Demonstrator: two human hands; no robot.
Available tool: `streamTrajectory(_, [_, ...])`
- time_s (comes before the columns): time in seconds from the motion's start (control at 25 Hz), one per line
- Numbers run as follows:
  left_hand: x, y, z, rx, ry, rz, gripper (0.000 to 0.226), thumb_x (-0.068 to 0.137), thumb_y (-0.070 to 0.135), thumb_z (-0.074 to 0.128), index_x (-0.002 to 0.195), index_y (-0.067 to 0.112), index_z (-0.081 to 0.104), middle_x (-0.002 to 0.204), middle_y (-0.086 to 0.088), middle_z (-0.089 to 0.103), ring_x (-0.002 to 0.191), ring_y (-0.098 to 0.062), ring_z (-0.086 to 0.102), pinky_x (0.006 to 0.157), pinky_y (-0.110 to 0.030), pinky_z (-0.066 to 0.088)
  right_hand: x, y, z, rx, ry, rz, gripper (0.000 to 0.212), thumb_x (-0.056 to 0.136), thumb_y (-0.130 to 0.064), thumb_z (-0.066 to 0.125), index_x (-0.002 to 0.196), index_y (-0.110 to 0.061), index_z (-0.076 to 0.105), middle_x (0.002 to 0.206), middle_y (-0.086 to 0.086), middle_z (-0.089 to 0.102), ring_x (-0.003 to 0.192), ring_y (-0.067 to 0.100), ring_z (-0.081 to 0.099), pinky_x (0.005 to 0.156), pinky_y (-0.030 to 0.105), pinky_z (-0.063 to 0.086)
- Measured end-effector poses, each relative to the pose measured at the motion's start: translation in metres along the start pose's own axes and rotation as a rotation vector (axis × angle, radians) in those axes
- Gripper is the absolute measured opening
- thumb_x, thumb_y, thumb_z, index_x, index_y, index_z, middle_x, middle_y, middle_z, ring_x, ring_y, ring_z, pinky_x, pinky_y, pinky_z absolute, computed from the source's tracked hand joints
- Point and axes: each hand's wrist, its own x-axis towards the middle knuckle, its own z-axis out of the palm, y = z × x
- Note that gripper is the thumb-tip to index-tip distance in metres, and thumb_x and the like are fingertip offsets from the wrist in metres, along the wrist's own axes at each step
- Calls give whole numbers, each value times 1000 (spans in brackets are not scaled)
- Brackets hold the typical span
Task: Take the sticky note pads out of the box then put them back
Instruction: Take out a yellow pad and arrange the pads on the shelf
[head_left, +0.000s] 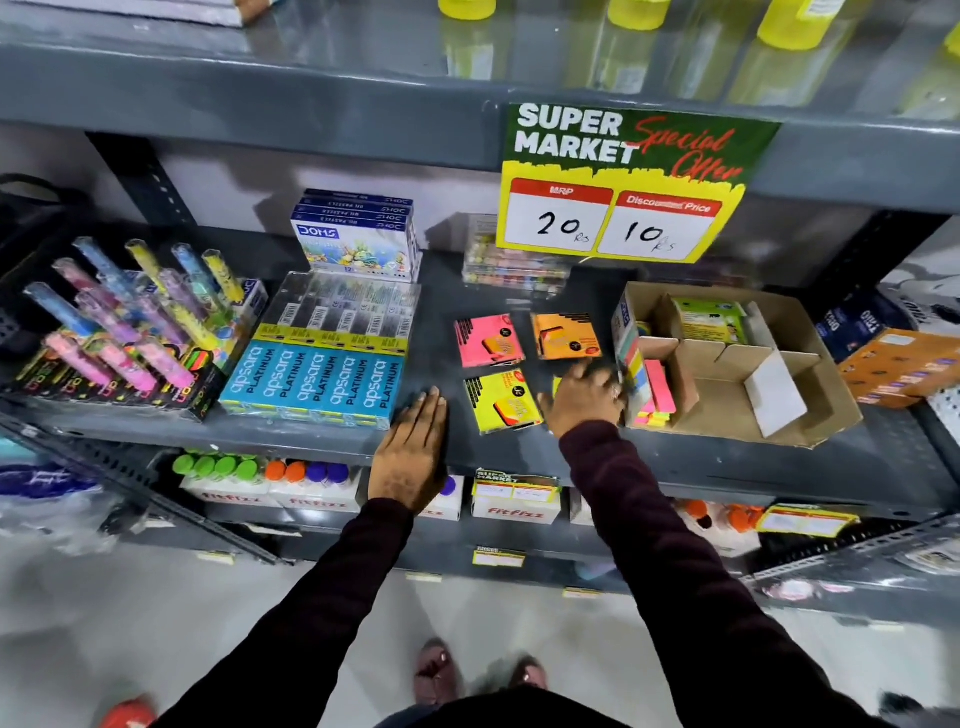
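Three sticky note pads lie on the grey shelf (452, 291): a pink pad (487, 340), an orange pad (565, 336) and a yellow pad (501, 400). To their right stands an open cardboard box (810, 364) with dividers, holding a green-labelled pack (709, 317) and pink and yellow strip pads (655, 387). My right hand (584, 397) rests palm down between the yellow pad and the box, over something yellow that it mostly hides; whether it grips it is unclear. My left hand (413, 447) lies flat and empty on the shelf's front edge, left of the yellow pad.
Blue Apsara pencil packs (317, 384) and neon tube packs (130, 332) fill the shelf's left side. Doms boxes (358, 239) stand at the back. A yellow price sign (623, 187) hangs from the shelf above. An orange carton (904, 369) sits right of the box.
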Motion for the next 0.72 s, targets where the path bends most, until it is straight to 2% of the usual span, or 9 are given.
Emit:
streamTrajectory(0.12, [-2,-1,-1,41,11,13,81,56,5,77,131,-8,48,136,-24,51,123,-37,51,98,-47,46,-8,9,6,11,-50,23,82,92,-44,55,150,-3,14,153,27,24,140,45,28,111,52,34])
streamTrajectory(0.28, [-3,-5,-3,45,2,-4,83,55,6,79,130,-8,48,136,-25,51,123,-38,51,98,-48,45,-8,0,0,53,-7,-2,83,89,-39,61,150,-5,17,149,25,29,137,45,31,107,52,38])
streamTrajectory(0.44, [-4,-6,-3,-35,6,-25,86,48,1,79,129,-8,50,135,-25,52,121,-40,52,97,-51,45,-9,-25,-3,54,51,-156,81,89,-40,59,148,-1,20,148,28,30,133,46,35,104,52,41])
streamTrajectory(0.56, [-5,-7,-3,-53,19,-12,81,50,-2,76,127,-9,51,134,-26,53,119,-39,55,98,-49,47,-16,-53,6,26,9,-291,81,89,-39,60,149,-2,20,150,29,27,133,46,36,104,51,42])
streamTrajectory(0.72, [-5,-6,-3,-63,-6,-15,83,48,0,76,127,-9,51,134,-26,52,119,-38,55,98,-48,47,-23,-62,22,-27,-44,-342,83,90,-42,60,151,-6,17,155,28,20,139,45,29,109,52,36])
